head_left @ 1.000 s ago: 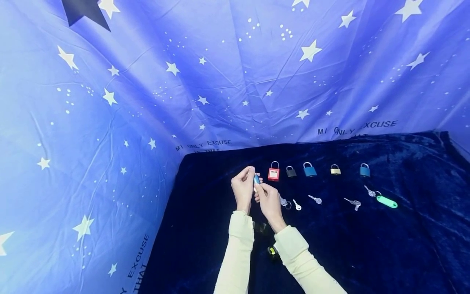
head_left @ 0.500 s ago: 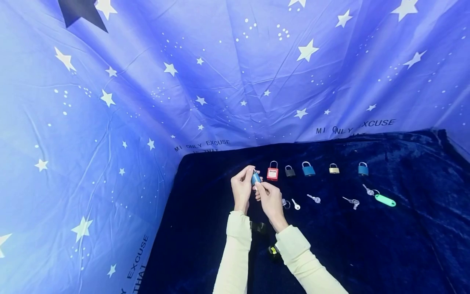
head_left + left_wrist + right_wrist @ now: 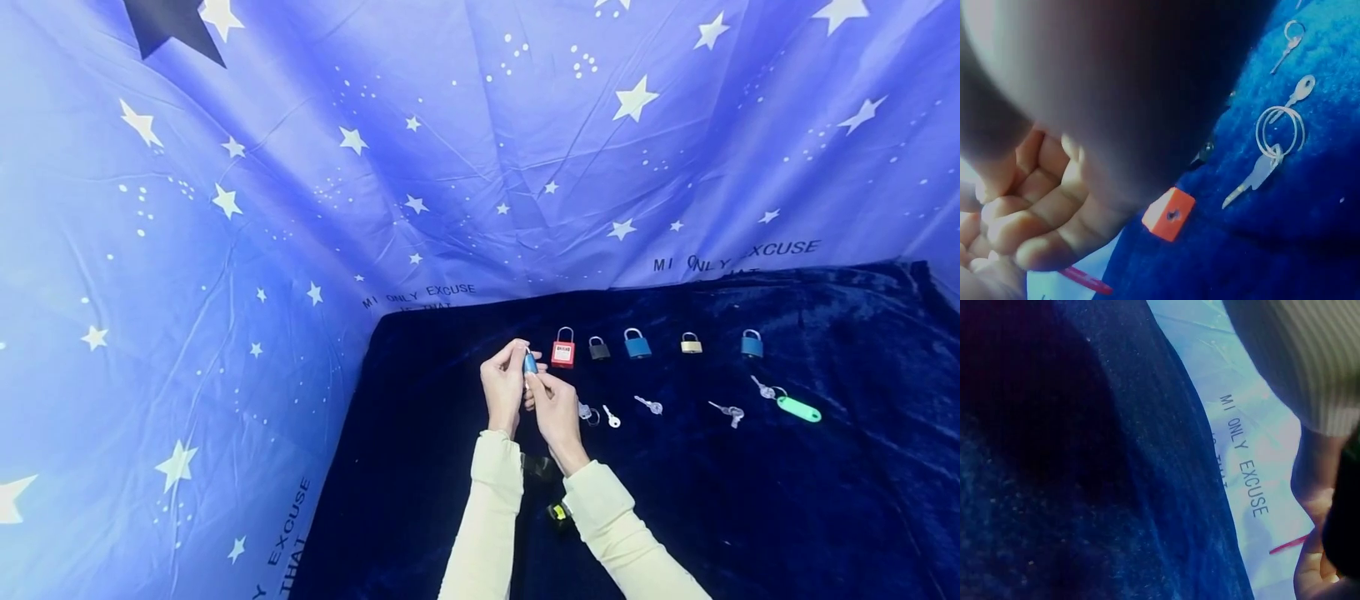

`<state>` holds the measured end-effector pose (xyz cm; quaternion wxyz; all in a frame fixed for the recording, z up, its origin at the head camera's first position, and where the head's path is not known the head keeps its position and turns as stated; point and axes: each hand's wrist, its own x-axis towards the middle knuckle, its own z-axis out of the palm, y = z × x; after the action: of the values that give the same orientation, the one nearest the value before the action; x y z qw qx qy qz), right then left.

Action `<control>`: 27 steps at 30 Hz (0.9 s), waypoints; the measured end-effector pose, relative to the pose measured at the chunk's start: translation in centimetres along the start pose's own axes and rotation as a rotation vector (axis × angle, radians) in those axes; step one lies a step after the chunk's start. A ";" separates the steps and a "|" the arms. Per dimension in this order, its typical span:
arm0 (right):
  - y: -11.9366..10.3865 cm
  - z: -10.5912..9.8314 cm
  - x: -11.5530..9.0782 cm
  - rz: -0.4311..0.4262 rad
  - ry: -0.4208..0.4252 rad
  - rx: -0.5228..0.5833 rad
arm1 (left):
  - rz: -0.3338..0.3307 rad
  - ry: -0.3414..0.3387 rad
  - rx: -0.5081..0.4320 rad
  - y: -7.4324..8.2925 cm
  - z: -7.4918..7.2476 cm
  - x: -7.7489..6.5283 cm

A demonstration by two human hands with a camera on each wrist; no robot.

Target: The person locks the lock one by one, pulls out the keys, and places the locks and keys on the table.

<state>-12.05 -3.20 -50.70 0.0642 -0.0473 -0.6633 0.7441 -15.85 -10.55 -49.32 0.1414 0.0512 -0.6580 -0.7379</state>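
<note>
A small blue padlock (image 3: 531,364) is held up between both hands in the head view. My left hand (image 3: 502,383) pinches it by the top, near its shackle. My right hand (image 3: 557,410) grips its lower end with thumb and fingers; whether a key sits there is hidden. Just right of the hands, a red padlock (image 3: 563,353) with a white label lies on the dark blue cloth. Curled fingers (image 3: 1060,219) fill the left side of the left wrist view, which hides the held padlock. The right wrist view catches only part of a hand (image 3: 1313,575) at its right edge.
Rightward lie a black padlock (image 3: 598,348), a blue padlock (image 3: 637,344), a brass padlock (image 3: 691,343) and another blue padlock (image 3: 752,344). Before them are loose keys (image 3: 649,405) and a green key tag (image 3: 799,408). Starry fabric (image 3: 450,167) rises behind the cloth (image 3: 750,500).
The padlock turns slightly between the hands: its blue body shows broader half a second ago and narrower now. Both hands keep their hold. The head view shifts a little.
</note>
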 end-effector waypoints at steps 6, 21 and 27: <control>0.1 0.2 0.3 0.015 -0.023 -0.036 | 0.004 -0.024 0.031 -0.4 -0.9 0.5; 0.4 -0.2 0.9 0.034 -0.119 -0.078 | -0.085 0.030 0.186 -0.7 -3.1 0.1; 1.1 -0.2 0.7 -0.120 -0.123 -0.246 | -0.096 0.094 0.126 -0.6 -3.5 0.5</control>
<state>-12.71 -3.04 -51.80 0.0617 0.0306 -0.7538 0.6534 -15.52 -13.95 -50.35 0.1331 0.1261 -0.6924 -0.6978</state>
